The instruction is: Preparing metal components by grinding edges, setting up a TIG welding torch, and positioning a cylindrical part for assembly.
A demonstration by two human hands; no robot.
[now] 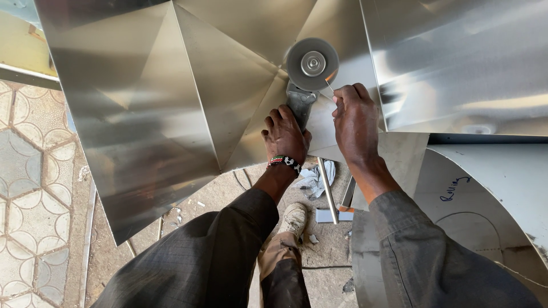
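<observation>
Fingers of the left hand [283, 136] clamp the grinder [302, 97], its disc [312, 63] sparking at the folded sheet [188, 97], while right hand [355, 122] fingers pinch a thin rod [329, 86] beside it: grinding looks underway, and advancing calls for steady grip.

this is a metal workshop, open to the ground. folded, creased sheet metal [171, 97] fills most of my view, with more shiny sheet [456, 57] beside it. i have an angle grinder [311, 65] running against it. cut offcuts with marker lines [485, 194] lie below, over a dusty concrete floor [228, 197] edged by patterned paving tiles [28, 171].
</observation>
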